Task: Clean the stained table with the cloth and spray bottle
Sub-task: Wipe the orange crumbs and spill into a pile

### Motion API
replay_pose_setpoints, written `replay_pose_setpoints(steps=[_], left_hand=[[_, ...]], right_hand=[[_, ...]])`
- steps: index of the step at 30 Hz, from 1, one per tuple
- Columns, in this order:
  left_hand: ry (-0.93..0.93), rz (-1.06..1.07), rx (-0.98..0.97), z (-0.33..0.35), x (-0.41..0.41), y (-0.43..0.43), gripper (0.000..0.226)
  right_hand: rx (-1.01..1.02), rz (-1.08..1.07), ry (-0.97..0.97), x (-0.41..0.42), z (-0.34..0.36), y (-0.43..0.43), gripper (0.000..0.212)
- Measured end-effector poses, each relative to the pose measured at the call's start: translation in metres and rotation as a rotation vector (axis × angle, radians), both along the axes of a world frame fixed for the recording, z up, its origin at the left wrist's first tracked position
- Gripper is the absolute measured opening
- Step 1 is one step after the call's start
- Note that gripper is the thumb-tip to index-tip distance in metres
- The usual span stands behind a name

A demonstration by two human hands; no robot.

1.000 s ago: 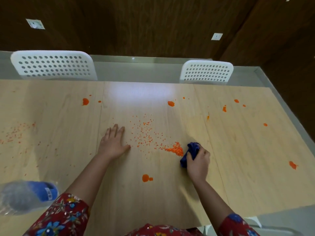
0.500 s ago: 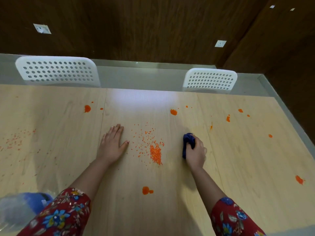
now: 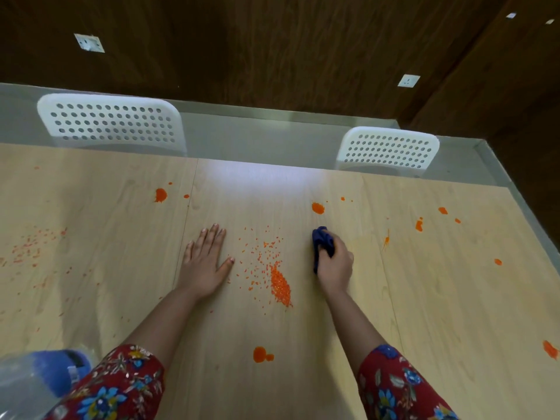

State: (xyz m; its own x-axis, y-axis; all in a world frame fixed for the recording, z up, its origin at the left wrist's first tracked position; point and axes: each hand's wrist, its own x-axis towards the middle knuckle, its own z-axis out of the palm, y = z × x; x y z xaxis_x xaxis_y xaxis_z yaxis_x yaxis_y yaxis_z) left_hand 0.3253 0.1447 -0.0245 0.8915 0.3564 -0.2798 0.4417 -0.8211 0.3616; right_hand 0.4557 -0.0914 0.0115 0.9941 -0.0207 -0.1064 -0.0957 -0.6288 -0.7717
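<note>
The head-worn camera looks forward and steeply down from above the near edge of the wooden table, close enough that both forearms enter from the bottom of frame. The left hand and the right hand, gripping the blue cloth, sit near centre. It faces across the tabletop to white perforated chairs and a dark panelled wall, the spray bottle blurred very close at lower left.

Dark blue cloth, bunched, gripped in my right hand, pressed on the pale wood table. An orange crumb heap lies just left; orange blots are scattered. Near-left corner: spray bottle, blurred, probably lying down.
</note>
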Motion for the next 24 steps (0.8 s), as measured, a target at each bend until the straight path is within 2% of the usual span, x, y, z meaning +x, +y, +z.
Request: replay_pose_setpoints(steps=[2,4,8,9,11,13,16,21,24], left_hand=[[-0.003,0.009,-0.013,0.001,0.001,0.001,0.094],[-0.001,0.008,-0.016,0.002,0.001,0.001,0.094],[0.008,0.017,-0.021,0.003,0.0,0.0,0.09],[0.006,0.018,-0.022,0.003,0.0,0.001,0.09],[0.006,0.011,-0.025,0.003,0.0,0.001,0.091],[-0.001,0.013,-0.021,0.003,0.0,0.001,0.091],[0.0,0.025,-0.009,0.004,0.0,0.0,0.09],[-0.013,0.027,-0.071,0.011,-0.005,0.003,0.081],[-0.021,0.139,0.009,0.023,-0.026,0.005,0.086]], right_hand=[[-0.128,0.056,0.006,0.004,-0.003,0.006,0.041],[-0.173,0.188,-0.034,-0.001,-0.007,0.016,0.045],[-0.087,0.548,-0.045,-0.004,-0.011,0.025,0.041],[-0.038,0.541,-0.032,0.002,-0.011,0.028,0.04],[0.031,0.374,-0.012,0.019,-0.011,0.032,0.037],[-0.005,0.277,-0.01,0.035,-0.013,0.043,0.036],[-0.098,0.428,-0.072,0.03,-0.015,0.066,0.038],[-0.04,0.753,-0.117,-0.008,-0.025,0.074,0.04],[0.111,0.667,-0.11,0.007,-0.027,0.069,0.044]])
